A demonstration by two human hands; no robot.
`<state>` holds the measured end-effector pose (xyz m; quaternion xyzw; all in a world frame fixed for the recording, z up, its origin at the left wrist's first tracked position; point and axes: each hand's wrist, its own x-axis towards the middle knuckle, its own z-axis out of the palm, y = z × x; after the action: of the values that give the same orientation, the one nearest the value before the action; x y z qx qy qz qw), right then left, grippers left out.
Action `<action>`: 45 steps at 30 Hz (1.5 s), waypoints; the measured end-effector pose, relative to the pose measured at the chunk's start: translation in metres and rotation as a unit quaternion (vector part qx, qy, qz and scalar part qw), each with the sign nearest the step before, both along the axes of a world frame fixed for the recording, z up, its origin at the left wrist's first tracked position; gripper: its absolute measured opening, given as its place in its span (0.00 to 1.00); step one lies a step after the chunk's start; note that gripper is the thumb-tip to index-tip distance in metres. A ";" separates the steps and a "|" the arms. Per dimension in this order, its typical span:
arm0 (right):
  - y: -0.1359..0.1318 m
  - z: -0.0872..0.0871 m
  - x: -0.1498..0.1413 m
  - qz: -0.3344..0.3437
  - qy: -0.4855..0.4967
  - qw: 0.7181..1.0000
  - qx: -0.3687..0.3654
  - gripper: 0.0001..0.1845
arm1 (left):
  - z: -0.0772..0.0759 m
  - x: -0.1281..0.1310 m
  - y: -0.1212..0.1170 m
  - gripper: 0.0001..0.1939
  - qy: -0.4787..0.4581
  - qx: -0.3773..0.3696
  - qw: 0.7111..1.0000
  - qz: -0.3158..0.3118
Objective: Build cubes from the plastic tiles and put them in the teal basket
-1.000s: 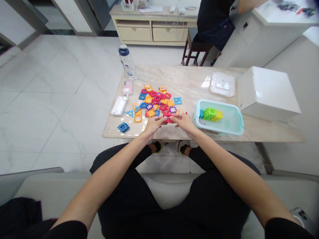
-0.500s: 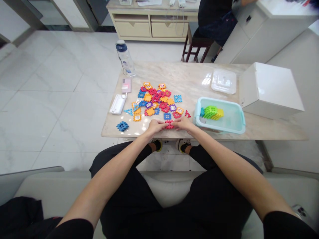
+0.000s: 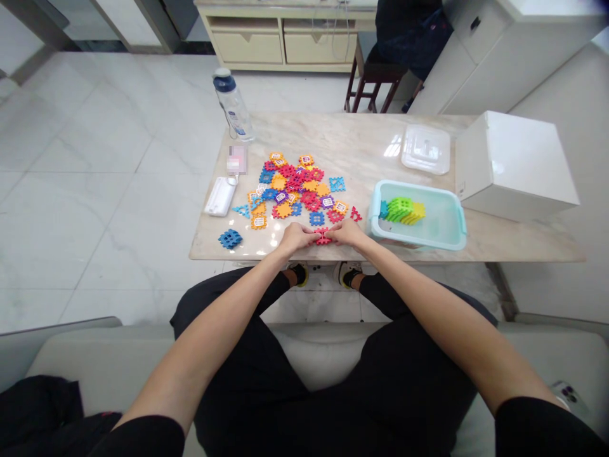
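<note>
A red toothed building tile (image 3: pixel 323 236) is pinched between my two hands close to the table's front edge. My left hand (image 3: pixel 297 238) grips its left side and my right hand (image 3: pixel 347 233) its right side; the fingers partly cover it. Just beyond lies a blue square tile (image 3: pixel 316 218), part of a loose heap of red, orange, blue and purple tiles (image 3: pixel 295 181). A red triangular tile (image 3: pixel 356 214) rests right of the heap. Over to the left, several blue tiles sit together in a small stack (image 3: pixel 230 238).
A pale blue tub (image 3: pixel 442 240) at right holds green, yellow and teal tiles. Behind it are a clear lid (image 3: pixel 426 150) and a white box (image 3: pixel 523 162). A water bottle (image 3: pixel 235 108), a card (image 3: pixel 237 159) and a white device (image 3: pixel 221 197) line the left edge. A person sits beyond.
The whole view has shifted slightly as my head moved. Both hands keep their hold on the red tile at the same place, and the heap looks unchanged.
</note>
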<state>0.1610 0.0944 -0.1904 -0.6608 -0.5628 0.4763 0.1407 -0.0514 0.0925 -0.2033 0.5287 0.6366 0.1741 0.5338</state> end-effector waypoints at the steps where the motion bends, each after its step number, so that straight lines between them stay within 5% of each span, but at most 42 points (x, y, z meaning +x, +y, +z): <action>1: 0.001 -0.001 0.000 0.001 -0.009 1.000 -0.003 0.09 | -0.001 0.000 0.000 0.15 0.001 -0.005 1.000 -0.002; 16: -0.001 0.013 -0.001 0.038 -0.056 0.998 -0.010 0.11 | -0.008 0.005 0.001 0.16 0.036 0.018 0.999 -0.012; 25: 0.001 0.011 0.001 0.021 -0.040 0.998 -0.038 0.06 | 0.005 0.007 -0.003 0.13 0.085 0.053 0.995 -0.024; 30: 0.002 0.011 0.000 0.022 -0.043 0.998 -0.044 0.08 | 0.025 0.012 -0.011 0.14 0.186 0.219 0.948 -0.138; 33: 0.003 0.012 -0.001 0.030 -0.055 0.997 -0.036 0.09 | 0.039 0.015 -0.016 0.12 0.225 0.258 0.915 -0.214; 38: 0.004 0.020 -0.002 0.046 -0.079 0.995 -0.034 0.12 | 0.054 0.016 -0.018 0.11 0.279 0.274 0.878 -0.275; 45: 0.002 0.030 -0.004 0.071 -0.110 0.991 -0.020 0.12 | 0.057 0.016 -0.013 0.16 0.335 0.230 0.858 -0.313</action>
<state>0.1569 0.0964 -0.1599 -0.6702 -0.6107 0.4207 0.0305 -0.0352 0.0791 -0.1463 0.8345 0.5193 -0.0481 0.1777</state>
